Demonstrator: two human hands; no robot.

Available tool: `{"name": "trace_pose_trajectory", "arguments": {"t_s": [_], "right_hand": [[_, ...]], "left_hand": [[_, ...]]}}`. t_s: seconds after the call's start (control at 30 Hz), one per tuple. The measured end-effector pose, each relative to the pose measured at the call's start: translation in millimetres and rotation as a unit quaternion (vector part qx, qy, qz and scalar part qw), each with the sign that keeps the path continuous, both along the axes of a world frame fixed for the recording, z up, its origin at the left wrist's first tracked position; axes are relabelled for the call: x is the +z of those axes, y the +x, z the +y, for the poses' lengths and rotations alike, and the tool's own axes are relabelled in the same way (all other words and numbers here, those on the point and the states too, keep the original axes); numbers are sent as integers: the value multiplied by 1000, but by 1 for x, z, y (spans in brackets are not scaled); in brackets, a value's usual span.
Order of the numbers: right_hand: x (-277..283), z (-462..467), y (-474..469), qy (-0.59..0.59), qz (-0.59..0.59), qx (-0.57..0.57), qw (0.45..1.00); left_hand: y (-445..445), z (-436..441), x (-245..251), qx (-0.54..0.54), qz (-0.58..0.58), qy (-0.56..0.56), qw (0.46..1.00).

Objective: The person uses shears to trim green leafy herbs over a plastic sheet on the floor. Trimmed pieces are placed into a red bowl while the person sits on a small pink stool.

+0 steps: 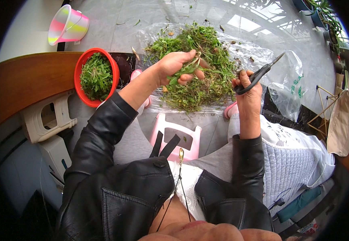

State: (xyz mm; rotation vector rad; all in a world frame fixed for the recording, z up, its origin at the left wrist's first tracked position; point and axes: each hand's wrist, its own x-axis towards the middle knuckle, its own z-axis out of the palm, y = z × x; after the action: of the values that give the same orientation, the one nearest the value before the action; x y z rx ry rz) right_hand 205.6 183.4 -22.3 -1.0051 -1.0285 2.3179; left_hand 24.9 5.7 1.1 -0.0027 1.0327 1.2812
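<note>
My left hand is at the centre, its fingers curled around a leafy green plant whose pale root end points away from me. In my right hand is a pair of scissors with black handles, blades pointing away to the upper right. The fingertips of that hand are pinched near a thin stem; whether they hold it I cannot tell. Below both hands a loose heap of uprooted greens lies on a clear plastic sheet. To the left stands a red plastic basin filled with leafy greens.
A pink plastic stool stands between my knees. A multicoloured bucket lies tipped at the upper left. A beige plastic stool is at left, a folding stool with canvas at right. Potted plants line the far right.
</note>
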Motion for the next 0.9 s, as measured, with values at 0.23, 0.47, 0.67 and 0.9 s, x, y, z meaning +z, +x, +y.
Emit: {"name": "trace_pose_trajectory", "arguments": {"t_s": [0.23, 0.47, 0.67, 0.9], "right_hand": [[0, 8, 5, -110, 52, 26, 992], [5, 5, 5, -185, 106, 15, 977], [6, -6, -3, 302, -204, 89, 927], [7, -16, -13, 260, -201, 161, 931]], "left_hand": [[-9, -7, 0, 60, -1, 26, 998], [-13, -11, -6, 125, -42, 106, 986], [-19, -14, -10, 169, -100, 176, 965], [-22, -14, -9, 200, -154, 248, 935]]}}
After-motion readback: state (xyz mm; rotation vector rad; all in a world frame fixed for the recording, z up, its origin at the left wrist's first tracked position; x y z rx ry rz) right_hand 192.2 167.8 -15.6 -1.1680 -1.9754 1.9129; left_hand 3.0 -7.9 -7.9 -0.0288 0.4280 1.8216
